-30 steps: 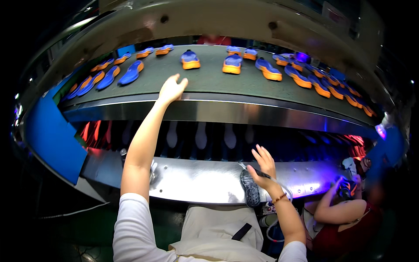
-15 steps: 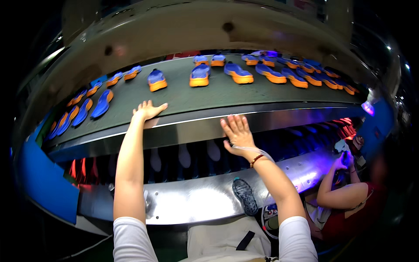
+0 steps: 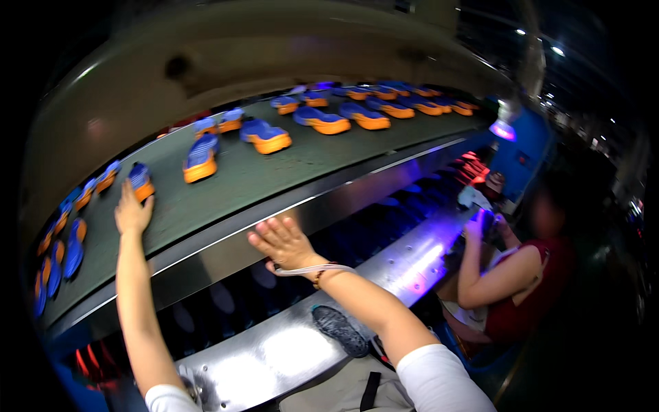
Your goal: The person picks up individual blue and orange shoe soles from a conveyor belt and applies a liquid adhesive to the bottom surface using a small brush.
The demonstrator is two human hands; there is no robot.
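My left hand (image 3: pixel 133 211) reaches onto the green conveyor belt (image 3: pixel 233 199), fingers stretched out and thumb apart, at the near end of a blue-and-orange shoe sole (image 3: pixel 141 177). Its thumb and fingers lie on either side of that end; whether they press on it I cannot tell. My right hand (image 3: pixel 287 244) is open with fingers spread, at the metal front edge (image 3: pixel 226 242) of the conveyor, and holds nothing. A clear band and a beaded bracelet circle its wrist. Nearest to the right on the belt lies another blue-and-orange sole (image 3: pixel 201 159).
More soles (image 3: pixel 364 115) lie along the belt to both sides. Under it, dark shoe-shaped pieces fill a lower level behind a metal ledge (image 3: pixel 261 367). A dark patterned sole (image 3: pixel 340 329) rests near my lap. At the right sits a co-worker (image 3: pixel 508 281) below a violet-lit lamp (image 3: pixel 503 129).
The view has turned to the right and tilted. My left hand has moved from bare belt near the front edge to a sole. My right hand stays spread at the metal edge.
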